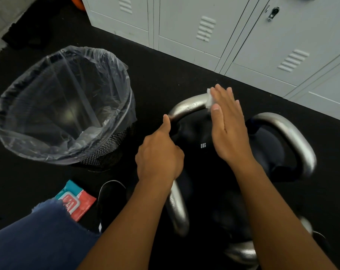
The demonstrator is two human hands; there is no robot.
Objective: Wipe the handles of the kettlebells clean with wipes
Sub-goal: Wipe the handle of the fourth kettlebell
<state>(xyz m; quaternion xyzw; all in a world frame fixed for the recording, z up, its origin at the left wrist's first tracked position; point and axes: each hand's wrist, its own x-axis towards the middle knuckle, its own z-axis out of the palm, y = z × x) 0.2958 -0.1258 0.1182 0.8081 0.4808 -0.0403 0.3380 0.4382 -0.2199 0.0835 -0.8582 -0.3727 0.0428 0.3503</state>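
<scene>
The right hand [228,125], fingers straight, presses a wipe [210,101] onto the far handle [190,105] of the middle kettlebell [200,152]. The left hand [158,154] curls round that handle's left side, likely steadying it. A lined bin [64,106] waits left for used wipes.

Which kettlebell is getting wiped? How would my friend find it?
Start at the grey lockers, then look down to the black floor beside the lined bin. It is the kettlebell marked 8KG, the only one with a white wipe on its handle.
</scene>
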